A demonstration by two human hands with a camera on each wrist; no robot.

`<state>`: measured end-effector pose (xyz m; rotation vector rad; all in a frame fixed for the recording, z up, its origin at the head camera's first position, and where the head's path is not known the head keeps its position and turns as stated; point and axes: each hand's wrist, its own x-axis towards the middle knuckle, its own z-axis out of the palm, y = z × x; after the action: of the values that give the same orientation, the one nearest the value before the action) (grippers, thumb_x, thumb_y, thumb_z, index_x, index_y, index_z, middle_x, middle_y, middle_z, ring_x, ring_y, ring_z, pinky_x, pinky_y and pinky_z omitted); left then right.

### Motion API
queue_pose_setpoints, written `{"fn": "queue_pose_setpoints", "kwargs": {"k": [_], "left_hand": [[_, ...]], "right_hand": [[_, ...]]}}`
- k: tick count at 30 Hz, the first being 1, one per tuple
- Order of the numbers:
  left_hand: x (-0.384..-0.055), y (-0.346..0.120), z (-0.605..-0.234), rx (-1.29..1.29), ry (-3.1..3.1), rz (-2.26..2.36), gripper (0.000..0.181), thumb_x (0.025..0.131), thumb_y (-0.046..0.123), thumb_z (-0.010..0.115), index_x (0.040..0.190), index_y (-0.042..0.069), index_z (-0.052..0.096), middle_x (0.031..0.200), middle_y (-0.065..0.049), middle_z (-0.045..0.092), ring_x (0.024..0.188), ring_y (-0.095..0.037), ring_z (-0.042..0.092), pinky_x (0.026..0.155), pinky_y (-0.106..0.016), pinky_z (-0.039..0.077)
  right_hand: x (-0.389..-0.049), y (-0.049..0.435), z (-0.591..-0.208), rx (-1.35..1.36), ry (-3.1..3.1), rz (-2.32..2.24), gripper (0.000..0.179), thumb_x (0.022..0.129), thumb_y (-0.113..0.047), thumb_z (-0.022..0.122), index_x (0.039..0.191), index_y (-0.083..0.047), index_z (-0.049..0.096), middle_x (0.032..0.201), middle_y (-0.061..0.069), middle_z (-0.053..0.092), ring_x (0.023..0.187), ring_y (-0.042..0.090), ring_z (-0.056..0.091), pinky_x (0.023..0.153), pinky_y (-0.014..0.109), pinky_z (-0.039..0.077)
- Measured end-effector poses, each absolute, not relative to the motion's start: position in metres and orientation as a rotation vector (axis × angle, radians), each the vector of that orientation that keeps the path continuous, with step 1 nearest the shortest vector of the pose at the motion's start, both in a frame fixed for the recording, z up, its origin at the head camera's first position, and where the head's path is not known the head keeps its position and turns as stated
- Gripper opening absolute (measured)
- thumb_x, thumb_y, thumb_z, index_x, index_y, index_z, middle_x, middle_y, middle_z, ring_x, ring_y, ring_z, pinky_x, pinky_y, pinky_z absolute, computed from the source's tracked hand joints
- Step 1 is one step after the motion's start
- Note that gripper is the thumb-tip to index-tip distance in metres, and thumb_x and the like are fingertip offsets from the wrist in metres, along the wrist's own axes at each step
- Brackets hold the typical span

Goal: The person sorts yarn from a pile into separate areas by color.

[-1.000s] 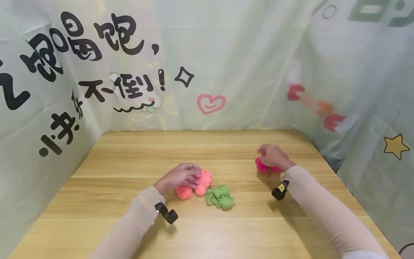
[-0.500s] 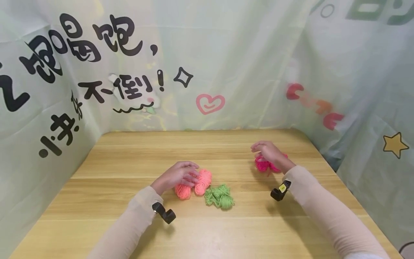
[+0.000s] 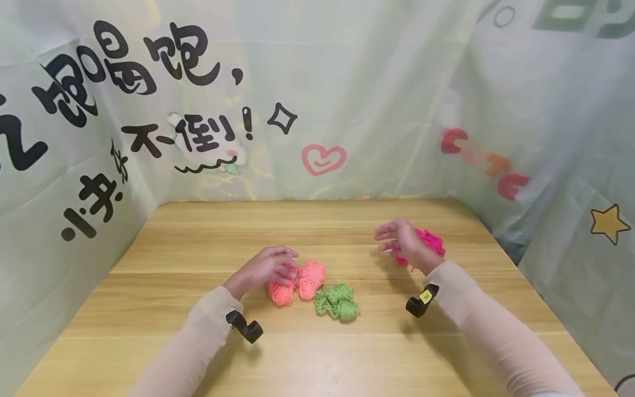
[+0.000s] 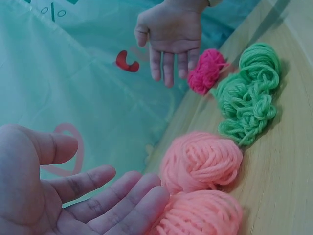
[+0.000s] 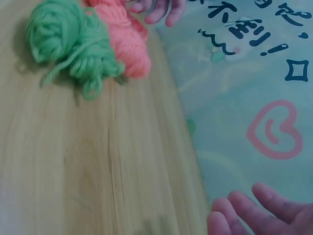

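My left hand (image 3: 268, 267) hovers over the left end of a bundle of salmon-pink yarn (image 3: 312, 280), its fingers loosely spread with nothing in them. In the left wrist view that yarn (image 4: 201, 161) shows as two plump lobes beside the fingers. Green yarn (image 3: 337, 302) lies in a loose tangle against the pink bundle's right side. Farther right, my right hand (image 3: 404, 242) is above and in front of a hot-pink yarn bundle (image 3: 432, 241), partly hiding it. The right fingers are extended and apart, and the palm, seen in the left wrist view, holds nothing.
The yarn lies on a light wood-grain table (image 3: 317, 353). A pale printed cloth (image 3: 357, 99) with black lettering and a pink heart rises along the back and both sides. Each wrist wears a small black camera (image 3: 244, 327).
My right hand has opened from above the hot-pink yarn and shifted left, uncovering more of it. My left hand has drawn slightly left off the salmon-pink yarn. The yarn bundles lie about where they were.
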<state>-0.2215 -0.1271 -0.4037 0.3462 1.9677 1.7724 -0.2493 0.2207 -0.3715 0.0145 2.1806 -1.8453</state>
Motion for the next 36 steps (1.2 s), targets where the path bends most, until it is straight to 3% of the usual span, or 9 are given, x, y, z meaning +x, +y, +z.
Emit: {"fn": "queue_pose_setpoints", "kwargs": {"k": [3,7,14,27,36], "left_hand": [[-0.221,-0.130,-0.404,0.353,1.974,1.773,0.045,0.103,0.018,0.043,0.134,-0.015,0.039,0.121,-0.031,0.055,0.091,-0.028,0.065,0.079,-0.041,0.057],[-0.222,-0.134,-0.405,0.343,1.979,1.776,0.045,0.104,0.017,0.042,0.134,-0.016,0.039,0.120,-0.032,0.055,0.090,-0.027,0.066,0.079,-0.040,0.057],[-0.223,-0.140,-0.404,0.311,1.983,1.794,0.048,0.104,0.020,0.041,0.135,-0.016,0.037,0.117,-0.031,0.056,0.091,-0.029,0.066,0.079,-0.040,0.057],[-0.226,-0.151,-0.402,0.240,2.096,1.747,0.043,0.105,0.016,0.037,0.133,-0.016,0.040,0.120,-0.031,0.056,0.093,-0.027,0.065,0.081,-0.039,0.056],[-0.229,-0.158,-0.407,0.124,2.151,1.733,0.041,0.104,0.017,0.041,0.130,-0.014,0.043,0.119,-0.029,0.057,0.094,-0.027,0.064,0.083,-0.039,0.056]], "right_hand": [[-0.248,0.218,-0.372,0.023,2.052,-1.873,0.062,0.101,-0.036,0.013,0.134,0.009,0.041,0.133,0.027,0.048,0.096,0.032,0.059,0.086,0.046,0.049],[-0.245,0.215,-0.375,-0.042,1.906,-1.871,0.071,0.103,-0.049,0.012,0.141,0.008,0.033,0.140,0.027,0.040,0.111,0.037,0.052,0.097,0.048,0.043],[-0.243,0.205,-0.383,-0.077,1.790,-1.888,0.073,0.104,-0.052,0.019,0.143,0.009,0.026,0.148,0.031,0.027,0.128,0.048,0.036,0.106,0.052,0.035],[-0.245,0.185,-0.395,-0.056,1.659,-1.910,0.068,0.105,-0.043,0.024,0.145,0.012,0.019,0.147,0.033,0.026,0.130,0.047,0.036,0.109,0.050,0.032],[-0.245,0.168,-0.402,-0.031,1.644,-1.887,0.063,0.106,-0.039,0.025,0.143,0.011,0.024,0.143,0.032,0.034,0.123,0.042,0.045,0.107,0.048,0.036]]}}
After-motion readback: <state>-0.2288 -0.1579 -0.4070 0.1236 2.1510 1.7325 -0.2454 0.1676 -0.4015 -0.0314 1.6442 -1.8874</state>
